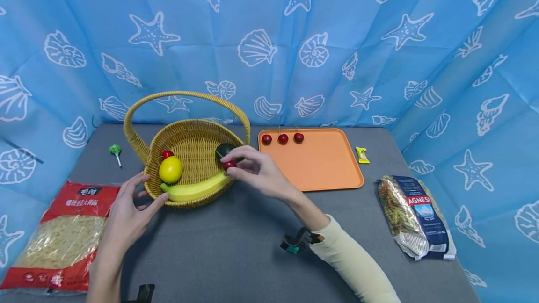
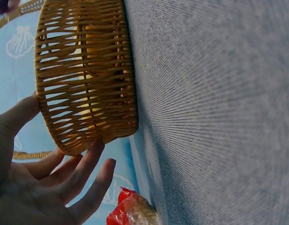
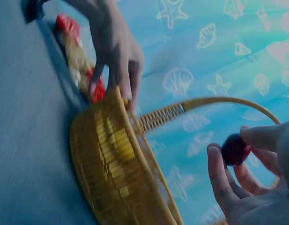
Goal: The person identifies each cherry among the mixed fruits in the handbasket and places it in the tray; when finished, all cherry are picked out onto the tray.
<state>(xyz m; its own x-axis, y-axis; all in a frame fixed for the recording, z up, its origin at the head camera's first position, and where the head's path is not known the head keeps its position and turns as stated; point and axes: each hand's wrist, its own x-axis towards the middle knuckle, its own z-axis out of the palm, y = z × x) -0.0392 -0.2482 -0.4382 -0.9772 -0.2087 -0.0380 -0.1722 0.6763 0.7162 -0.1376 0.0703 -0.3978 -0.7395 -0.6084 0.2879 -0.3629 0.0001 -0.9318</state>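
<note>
My right hand [image 1: 263, 174] pinches a dark red cherry [image 1: 229, 165] between thumb and fingers, above the right end of the wicker basket [image 1: 191, 205]. In the right wrist view the cherry [image 3: 235, 150] is clear of the basket wall. My left hand [image 1: 130, 209] holds the basket's left end, thumb at the front rim and fingers round the side. Inside the basket lie a banana [image 1: 195, 190], a yellow lemon-like fruit [image 1: 170, 169], a red cherry [image 1: 167, 155] and a dark, avocado-like fruit [image 1: 225, 149], partly hidden by my right hand.
An orange tray [image 1: 316, 167] bears three cherries [image 1: 283, 139] along its back edge. Right of it lie a yellow-wrapped candy [image 1: 362, 155] and a pasta bag [image 1: 414, 216]. A green lollipop [image 1: 115, 150] and a red noodle bag [image 1: 63, 237] lie left of the basket.
</note>
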